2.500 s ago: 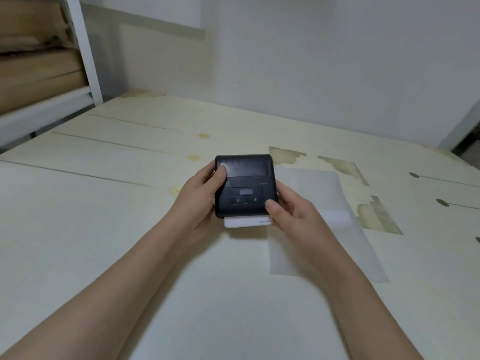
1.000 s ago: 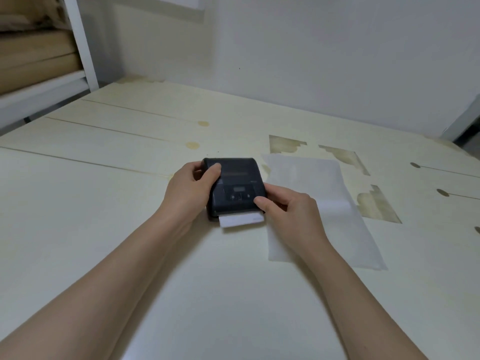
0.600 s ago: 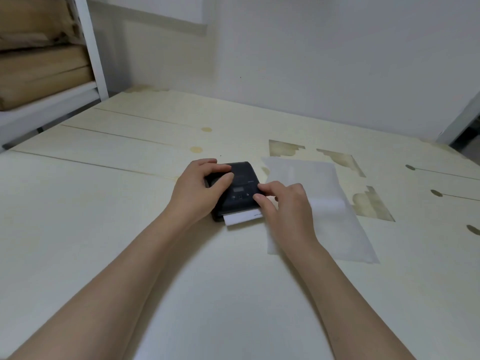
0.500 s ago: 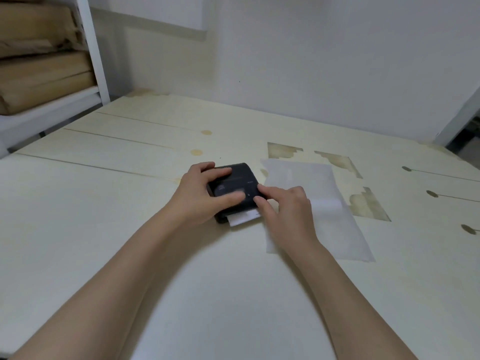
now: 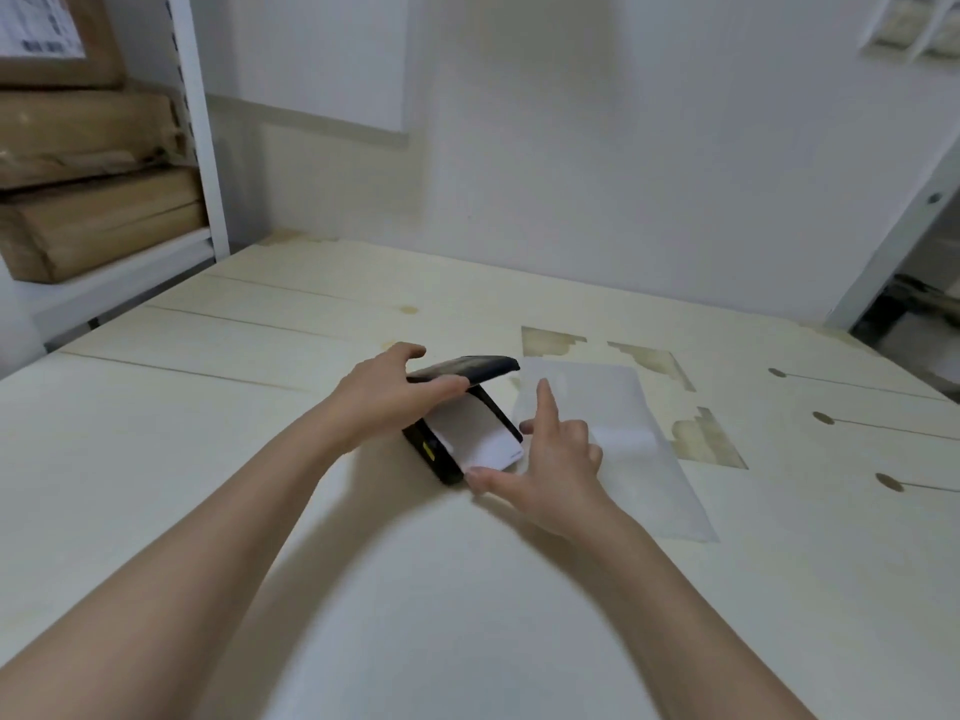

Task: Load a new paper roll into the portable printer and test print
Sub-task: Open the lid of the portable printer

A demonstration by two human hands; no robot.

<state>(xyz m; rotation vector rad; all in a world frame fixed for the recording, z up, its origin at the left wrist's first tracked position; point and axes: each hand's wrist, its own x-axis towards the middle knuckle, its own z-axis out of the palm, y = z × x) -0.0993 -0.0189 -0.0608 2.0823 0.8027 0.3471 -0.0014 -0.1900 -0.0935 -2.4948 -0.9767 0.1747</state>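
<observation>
A black portable printer (image 5: 434, 457) lies on the pale table (image 5: 156, 433) with its lid (image 5: 467, 368) swung up. My left hand (image 5: 387, 394) holds the raised lid by its near edge. A white strip of paper (image 5: 475, 433) runs out of the open body toward me. My right hand (image 5: 550, 454) rests at the printer's right side, thumb touching its front corner, index finger pointing up, holding nothing. The roll itself is hidden under the lid and my left hand.
A translucent white sheet (image 5: 623, 449) lies flat just right of the printer, under my right hand. White shelving (image 5: 202, 148) with brown wrapped parcels (image 5: 93, 220) stands at the far left. The wall is close behind the table.
The printer was shut with both hands on it. Now its lid stands open in my left hand, the paper strip lies exposed, and my right hand has come off the top.
</observation>
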